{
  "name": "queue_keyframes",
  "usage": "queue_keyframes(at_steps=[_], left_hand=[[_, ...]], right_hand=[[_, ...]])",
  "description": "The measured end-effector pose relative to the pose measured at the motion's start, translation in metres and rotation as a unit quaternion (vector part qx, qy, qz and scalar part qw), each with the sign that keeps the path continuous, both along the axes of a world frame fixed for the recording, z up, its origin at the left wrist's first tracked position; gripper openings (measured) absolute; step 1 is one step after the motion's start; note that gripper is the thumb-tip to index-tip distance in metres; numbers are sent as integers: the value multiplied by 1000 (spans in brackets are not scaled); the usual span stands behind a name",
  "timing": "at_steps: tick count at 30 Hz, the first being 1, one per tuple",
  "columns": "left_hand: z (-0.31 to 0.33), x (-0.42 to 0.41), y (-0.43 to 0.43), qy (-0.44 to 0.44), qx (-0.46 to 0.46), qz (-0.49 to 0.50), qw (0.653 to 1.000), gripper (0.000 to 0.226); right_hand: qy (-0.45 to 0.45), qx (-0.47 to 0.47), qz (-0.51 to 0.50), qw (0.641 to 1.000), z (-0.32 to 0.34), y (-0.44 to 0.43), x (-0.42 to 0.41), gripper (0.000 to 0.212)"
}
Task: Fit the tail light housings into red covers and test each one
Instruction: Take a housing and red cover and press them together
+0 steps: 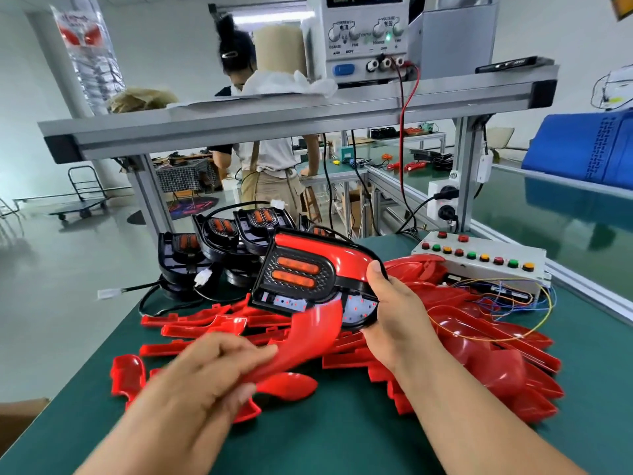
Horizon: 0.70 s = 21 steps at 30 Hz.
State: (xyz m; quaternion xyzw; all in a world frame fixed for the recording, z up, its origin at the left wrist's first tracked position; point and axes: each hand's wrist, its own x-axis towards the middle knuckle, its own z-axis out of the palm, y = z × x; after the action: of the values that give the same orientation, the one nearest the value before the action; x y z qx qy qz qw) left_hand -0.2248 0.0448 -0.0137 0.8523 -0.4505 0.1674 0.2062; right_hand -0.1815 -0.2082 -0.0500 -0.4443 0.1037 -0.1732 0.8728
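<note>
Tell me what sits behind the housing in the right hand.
Behind the housing gripped by the right hand stands a stack of black housings. Its right end is covered, so the count cannot be told.

Left hand [212, 368] (motion-blurred) pinches with curled fingers; right hand [394, 310], farther out, grips with its thumb uppermost.

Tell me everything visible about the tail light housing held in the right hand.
The tail light housing is black plastic: two orange bars in a dark textured panel, and a pale lower strip dotted red. A glossy red cover caps its top. The right hand grips its right end, holding it tilted above the table. A curved red cover in the left hand overlaps its lower edge.
</note>
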Motion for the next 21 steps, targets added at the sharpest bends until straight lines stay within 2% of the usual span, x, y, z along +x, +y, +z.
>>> queue_keyframes(at_steps=[3, 5, 8, 12, 21], left_hand=[[28, 19, 0, -56, -16, -1, 998, 36], [34, 35, -5, -61, -6, -2, 998, 32], [32, 52, -15, -44, 35, -19, 998, 38], [33, 65, -20, -19, 70, -59, 996, 37], [19, 73, -27, 0, 64, -48, 997, 39]], right_hand=[[3, 11, 15, 1000, 0, 1, -1, 30], [-7, 16, 33, 999, 0, 4, -2, 35], [-24, 34, 50, 998, 2, 6, -5, 42], [-16, 22, 49, 998, 3, 5, -5, 37], [-21, 20, 54, 998, 3, 8, -6, 26]])
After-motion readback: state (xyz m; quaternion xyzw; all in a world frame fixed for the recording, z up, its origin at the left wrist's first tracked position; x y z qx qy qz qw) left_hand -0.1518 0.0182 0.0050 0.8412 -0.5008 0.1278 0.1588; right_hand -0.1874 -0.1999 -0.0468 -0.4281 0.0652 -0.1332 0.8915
